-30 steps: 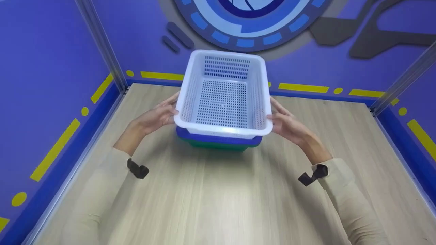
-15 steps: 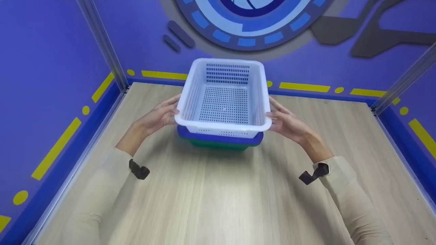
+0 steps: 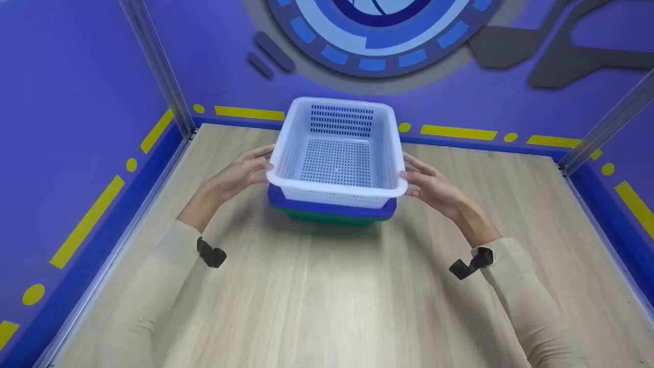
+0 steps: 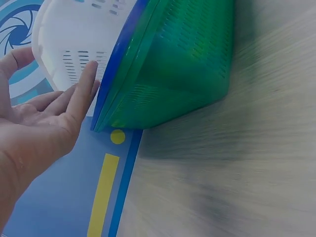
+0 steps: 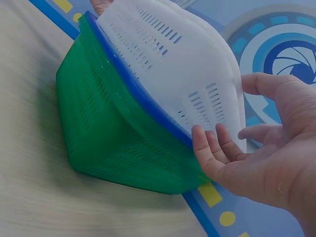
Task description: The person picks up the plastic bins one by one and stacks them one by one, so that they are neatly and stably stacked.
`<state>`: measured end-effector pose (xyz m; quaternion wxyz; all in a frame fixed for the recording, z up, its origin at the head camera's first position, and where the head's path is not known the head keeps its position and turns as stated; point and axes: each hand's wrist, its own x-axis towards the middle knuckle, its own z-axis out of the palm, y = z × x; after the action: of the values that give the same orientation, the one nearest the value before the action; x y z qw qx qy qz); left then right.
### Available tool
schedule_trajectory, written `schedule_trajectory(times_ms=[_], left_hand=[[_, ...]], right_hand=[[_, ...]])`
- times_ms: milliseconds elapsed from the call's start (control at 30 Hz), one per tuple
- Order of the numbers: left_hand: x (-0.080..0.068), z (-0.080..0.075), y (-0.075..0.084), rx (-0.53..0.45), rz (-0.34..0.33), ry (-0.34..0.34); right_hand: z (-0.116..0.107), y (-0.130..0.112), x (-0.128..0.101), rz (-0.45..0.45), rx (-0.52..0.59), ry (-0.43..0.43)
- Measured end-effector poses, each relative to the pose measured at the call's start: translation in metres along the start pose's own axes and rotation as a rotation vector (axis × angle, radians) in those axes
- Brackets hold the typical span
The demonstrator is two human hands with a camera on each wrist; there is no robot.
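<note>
Both hands, left hand [image 3: 240, 173] and right hand [image 3: 431, 185], flat-fingered, press the white basket [image 3: 334, 153] sides; it nests in blue basket [image 3: 332, 208] over green basket [image 3: 327, 218] on worktop [image 3: 327, 296].

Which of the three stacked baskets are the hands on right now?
The white basket, topmost in the stack: left hand and right hand flank its rim. The blue and green baskets sit beneath it.

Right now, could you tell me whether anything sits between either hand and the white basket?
Nothing visible does. The left hand and right hand flank the white basket, fingers at its sides, with no object between.
</note>
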<state>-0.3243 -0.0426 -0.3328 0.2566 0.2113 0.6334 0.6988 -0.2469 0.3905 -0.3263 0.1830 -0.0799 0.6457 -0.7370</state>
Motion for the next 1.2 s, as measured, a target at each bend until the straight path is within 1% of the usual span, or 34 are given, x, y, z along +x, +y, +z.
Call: schedule_trajectory(times_ms=[67, 200, 300, 400, 467, 533, 667, 733, 800, 933, 1033, 1100, 1200], left_hand=[[0.0, 0.0, -0.001, 0.043, -0.004, 0.028], [0.001, 0.0, -0.005, 0.13, -0.017, 0.058], [0.001, 0.0, -0.01, 0.162, -0.038, 0.073], [0.003, 0.002, -0.017, 0.181, -0.039, 0.04], [0.003, 0.002, -0.021, 0.22, -0.047, 0.021], [0.002, 0.002, -0.025, 0.276, -0.068, 0.006], [0.001, 0.002, -0.032, 0.376, -0.135, -0.011], [0.001, 0.002, -0.035, 0.382, -0.14, -0.034], [0.001, 0.001, -0.038, 0.365, -0.135, -0.051], [0.003, 0.0, -0.044, 0.288, -0.103, -0.103], [0.004, -0.003, -0.046, 0.239, -0.091, -0.126], [0.003, -0.005, -0.045, 0.248, -0.094, -0.117], [0.001, -0.007, -0.042, 0.337, -0.094, -0.087]], right_hand=[[-0.001, 0.002, 0.001, 0.004, -0.035, 0.012], [-0.004, 0.01, 0.003, 0.003, -0.114, 0.032], [-0.006, 0.017, 0.004, 0.003, -0.151, 0.041], [-0.008, 0.023, 0.001, 0.009, -0.185, 0.044], [-0.009, 0.028, 0.0, 0.008, -0.2, 0.037], [-0.011, 0.033, -0.001, 0.001, -0.214, 0.032], [-0.014, 0.039, -0.003, -0.022, -0.23, 0.029], [-0.015, 0.04, -0.004, -0.029, -0.24, 0.032], [-0.016, 0.041, -0.005, -0.033, -0.248, 0.028], [-0.018, 0.042, -0.006, -0.029, -0.244, 0.017], [-0.018, 0.041, -0.004, -0.025, -0.242, 0.004], [-0.017, 0.039, -0.003, -0.024, -0.262, -0.007], [-0.019, 0.034, -0.005, -0.016, -0.354, -0.029]])
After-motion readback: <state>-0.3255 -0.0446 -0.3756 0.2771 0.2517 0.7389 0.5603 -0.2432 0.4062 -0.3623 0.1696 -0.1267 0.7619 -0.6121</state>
